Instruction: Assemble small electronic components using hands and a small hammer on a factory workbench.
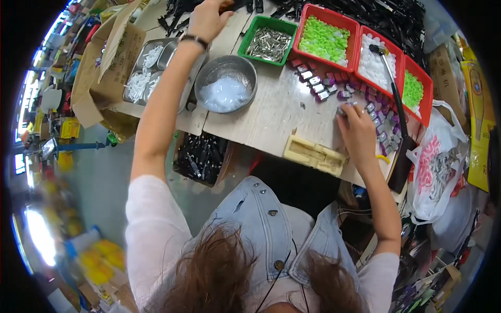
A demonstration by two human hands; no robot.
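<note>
**Wooden workbench, two hands out over its small parts**

Pale, scuffed boards make up the workbench (274,115), with a grey floor and blurred shelving off to the left; near its middle sits a round metal bowl (243,71), holding something whitish and glossy.

Right of the bowl lie the small blocks (383,122), loosely scattered in a curving band; they are stubby and squarish, with shiny silver faces and purple sides, those nearer the bowl showing red as well; they lie at many angles, several touching. Over the left edge of this band is the right hand (358,128), palm down; its fingers are bent, the tips close together at the blocks; whether they pinch one I cannot tell.

Beyond the bowl and a little to its left is the left hand (209,20), a dark band (194,40) on its wrist; the thumb stands away from the fingers, whose tips meet the upper edge of the view, so I cannot tell whether they grip anything; slim black parts (175,18) lie near it.

Just beyond the bowl, to the right, is a green tray (262,60) of silvery metal pieces; farther right stand red trays (323,62) of lime-green and white bits, a black-tipped brush (389,70) lying across them; a cream block (313,155) with hollows rests nearer the person than the bowl, to its right.
</note>
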